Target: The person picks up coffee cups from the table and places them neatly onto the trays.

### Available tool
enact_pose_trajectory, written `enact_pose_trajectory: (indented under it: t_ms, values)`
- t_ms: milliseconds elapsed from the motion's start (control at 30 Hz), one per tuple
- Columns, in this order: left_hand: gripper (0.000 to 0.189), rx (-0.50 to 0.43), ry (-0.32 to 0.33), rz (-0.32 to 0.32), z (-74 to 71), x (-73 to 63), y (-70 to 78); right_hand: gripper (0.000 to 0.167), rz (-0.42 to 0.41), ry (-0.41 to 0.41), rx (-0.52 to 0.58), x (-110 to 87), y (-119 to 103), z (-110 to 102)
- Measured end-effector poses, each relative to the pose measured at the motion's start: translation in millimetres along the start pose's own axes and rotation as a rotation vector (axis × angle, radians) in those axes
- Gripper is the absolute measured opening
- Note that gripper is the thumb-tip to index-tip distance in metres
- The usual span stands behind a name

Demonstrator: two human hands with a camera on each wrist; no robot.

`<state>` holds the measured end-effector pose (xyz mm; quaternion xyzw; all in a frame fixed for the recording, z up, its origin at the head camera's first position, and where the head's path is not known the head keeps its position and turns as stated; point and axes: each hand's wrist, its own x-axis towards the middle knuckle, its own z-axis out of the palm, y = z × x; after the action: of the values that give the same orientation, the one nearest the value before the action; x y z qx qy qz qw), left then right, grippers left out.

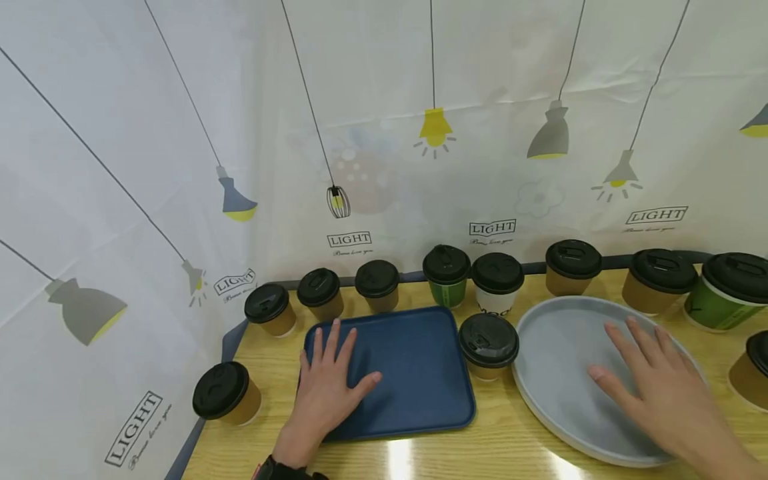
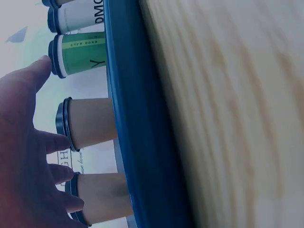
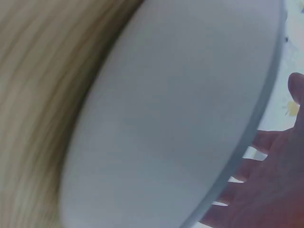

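My left hand (image 1: 324, 393), fingers spread, is over the left part of a blue rectangular tray (image 1: 414, 373). The left wrist view shows a gap between that hand (image 2: 28, 142) and the tray's rim (image 2: 137, 118). Over the right side of a round grey tray (image 1: 558, 373) my right hand (image 1: 660, 387) is spread too, holding nothing. In the right wrist view the grey tray's pale side wall (image 3: 166, 118) partly hides the fingertips of this hand (image 3: 266, 185), so contact cannot be told. Between the trays stands a brown paper cup with a black lid (image 1: 489, 343).
Several lidded paper cups stand along the back, among them a small green cup (image 1: 449, 293), a white printed cup (image 1: 495, 300) and a large green cup (image 1: 720, 307). Brown cups stand at far left (image 1: 240, 400) and far right (image 1: 750, 380). A lamp-print cloth (image 1: 390, 167) hangs behind the wooden table (image 1: 498, 453).
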<state>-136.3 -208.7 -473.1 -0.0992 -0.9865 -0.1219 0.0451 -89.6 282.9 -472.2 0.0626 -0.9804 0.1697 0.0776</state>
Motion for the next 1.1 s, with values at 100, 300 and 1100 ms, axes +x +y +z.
enact_pose_trajectory:
  t_ms: [100, 300, 1100]
  values:
    - [0.091, -0.011, 0.012, -0.013, -1.8, -2.0, -5.1, 0.081, -0.029, 0.0, 0.065, 1.4, -18.9, -1.6]
    - [0.087, 0.001, 0.073, -0.081, -5.7, -7.9, -18.4, 0.066, -0.094, 0.074, 0.161, 0.7, -70.6, -1.7]
    - [0.019, 0.131, 0.275, -0.085, -7.1, -14.6, -54.8, 0.042, -0.254, -0.041, -0.109, 18.4, -180.4, 67.2]
